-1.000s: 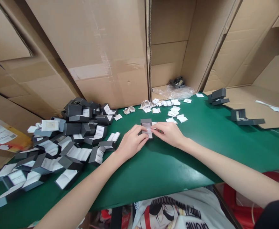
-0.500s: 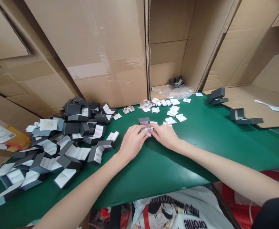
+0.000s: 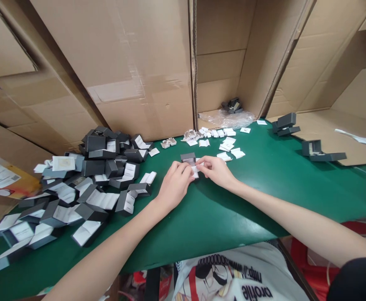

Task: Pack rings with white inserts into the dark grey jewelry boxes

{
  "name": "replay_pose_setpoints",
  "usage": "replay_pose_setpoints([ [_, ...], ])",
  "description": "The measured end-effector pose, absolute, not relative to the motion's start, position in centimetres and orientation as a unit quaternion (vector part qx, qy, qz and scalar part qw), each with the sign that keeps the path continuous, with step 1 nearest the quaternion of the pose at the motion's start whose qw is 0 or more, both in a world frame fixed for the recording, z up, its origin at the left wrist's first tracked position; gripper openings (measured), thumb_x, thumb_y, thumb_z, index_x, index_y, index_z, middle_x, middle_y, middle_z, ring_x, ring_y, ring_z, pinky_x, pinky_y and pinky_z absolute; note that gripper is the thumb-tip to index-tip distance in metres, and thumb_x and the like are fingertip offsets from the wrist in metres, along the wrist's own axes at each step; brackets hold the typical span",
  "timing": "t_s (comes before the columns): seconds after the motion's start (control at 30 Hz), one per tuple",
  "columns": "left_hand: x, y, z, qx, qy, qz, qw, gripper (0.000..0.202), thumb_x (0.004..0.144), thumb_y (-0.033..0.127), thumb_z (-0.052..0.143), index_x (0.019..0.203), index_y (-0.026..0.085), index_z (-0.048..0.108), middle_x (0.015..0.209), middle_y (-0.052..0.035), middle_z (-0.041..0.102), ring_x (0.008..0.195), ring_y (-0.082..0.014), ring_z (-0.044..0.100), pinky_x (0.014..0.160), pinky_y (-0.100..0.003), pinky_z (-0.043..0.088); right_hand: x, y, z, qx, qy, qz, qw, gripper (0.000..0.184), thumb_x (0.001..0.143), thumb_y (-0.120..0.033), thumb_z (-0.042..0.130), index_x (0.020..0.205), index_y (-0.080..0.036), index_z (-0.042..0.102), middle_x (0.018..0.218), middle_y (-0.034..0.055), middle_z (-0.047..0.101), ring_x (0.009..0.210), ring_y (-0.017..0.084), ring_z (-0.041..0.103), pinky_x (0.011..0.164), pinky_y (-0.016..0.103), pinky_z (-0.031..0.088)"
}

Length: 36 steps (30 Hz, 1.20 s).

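A small dark grey hinged box stands open on the green table, its lid raised and a white insert showing in its base. My left hand is closed around the box's left side, its fingers partly covering the base. From the right, my right hand pinches at the white insert with thumb and fingertips. How far the insert sits inside the box is hidden by the fingers. Folded white card pieces lie just beyond my right hand.
A heap of open dark boxes with white inserts covers the table's left side. Crumpled white pieces lie along the back. At the right are more dark boxes by a cardboard sheet. Tall cardboard cartons wall the back.
My left fingers have curled further over the box. My right hand has shifted slightly right, with its fingertips still at the insert. The view has tilted a little.
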State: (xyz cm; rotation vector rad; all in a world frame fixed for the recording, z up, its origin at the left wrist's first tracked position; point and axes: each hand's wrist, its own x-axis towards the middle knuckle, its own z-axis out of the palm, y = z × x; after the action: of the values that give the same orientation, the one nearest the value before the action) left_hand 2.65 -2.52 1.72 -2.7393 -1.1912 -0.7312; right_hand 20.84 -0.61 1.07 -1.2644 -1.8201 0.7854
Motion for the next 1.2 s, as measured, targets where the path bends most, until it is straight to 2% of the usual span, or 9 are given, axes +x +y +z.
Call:
replay_pose_setpoints([
  [0.2,2.3,-2.5,1.1,-0.868,-0.404,-0.288,-0.031,0.019,0.088,0.023,0.053,0.107,0.019,0.048,0.105,-0.0075,0.059,0.099,-0.0234,0.050,0.079,-0.038,0.050,21.4,-0.5,1.0,-0.533,-0.716,0.280,0.355,0.023,0.077,-0.036,0.056,0.071,-0.017,0.067,0.051,-0.0011,0.055,0.048,0.012,0.046,0.048,0.024,0.031],
  [0.47,2.2,-2.4,1.3,-0.858,-0.399,-0.320,-0.046,0.023,0.088,0.027,0.054,0.109,0.020,0.050,0.114,-0.0079,0.057,0.103,-0.0223,0.053,0.086,-0.037,0.048,20.9,-1.1,0.8,-0.496,-0.691,0.352,0.390,0.028,0.080,-0.038,0.051,0.073,-0.015,0.065,0.058,0.0014,0.058,0.049,0.012,0.048,0.052,0.026,0.038],
  [0.63,2.0,-2.3,1.1,-0.854,-0.395,-0.335,-0.052,0.028,0.088,0.030,0.055,0.113,0.020,0.051,0.116,-0.0086,0.057,0.104,-0.0229,0.054,0.087,-0.038,0.048,20.7,-1.5,0.9,-0.479,-0.673,0.392,0.405,0.033,0.080,-0.044,0.051,0.080,-0.014,0.066,0.057,-0.0002,0.054,0.050,0.011,0.045,0.051,0.025,0.036],
  [0.8,2.0,-2.1,1.0,-0.859,-0.383,-0.339,-0.026,0.031,0.087,0.030,0.057,0.116,0.019,0.054,0.117,-0.0089,0.059,0.105,-0.0235,0.054,0.087,-0.039,0.049,20.6,-1.6,1.1,-0.456,-0.656,0.439,0.411,0.034,0.081,-0.046,0.051,0.082,-0.014,0.065,0.049,-0.0043,0.044,0.046,0.009,0.038,0.047,0.023,0.030],
  [0.97,2.0,-1.8,0.9,-0.867,-0.368,-0.335,-0.005,0.022,0.086,0.029,0.058,0.104,0.018,0.063,0.106,-0.0068,0.066,0.092,-0.0217,0.055,0.080,-0.038,0.050,20.6,-1.4,1.2,-0.495,-0.654,0.423,0.385,0.031,0.079,-0.040,0.053,0.065,-0.015,0.061,0.044,-0.0048,0.044,0.042,0.007,0.036,0.044,0.022,0.028],
  [1.1,2.0,-1.5,1.2,-0.878,-0.361,-0.313,-0.018,0.023,0.085,0.029,0.059,0.105,0.017,0.063,0.107,-0.0059,0.066,0.089,-0.0204,0.052,0.079,-0.036,0.049,20.5,-1.2,1.1,-0.505,-0.676,0.393,0.365,0.022,0.078,-0.034,0.055,0.070,-0.015,0.061,0.045,-0.0047,0.049,0.042,0.008,0.042,0.047,0.021,0.031],
  [1.2,2.0,-1.4,1.7,-0.883,-0.367,-0.288,-0.042,0.022,0.086,0.029,0.058,0.105,0.017,0.061,0.107,-0.0051,0.066,0.088,-0.0203,0.049,0.077,-0.035,0.048,20.5,-1.2,0.9,-0.509,-0.720,0.298,0.365,0.016,0.080,-0.032,0.055,0.078,-0.016,0.060,0.047,-0.0056,0.050,0.046,0.010,0.045,0.050,0.021,0.032],
])
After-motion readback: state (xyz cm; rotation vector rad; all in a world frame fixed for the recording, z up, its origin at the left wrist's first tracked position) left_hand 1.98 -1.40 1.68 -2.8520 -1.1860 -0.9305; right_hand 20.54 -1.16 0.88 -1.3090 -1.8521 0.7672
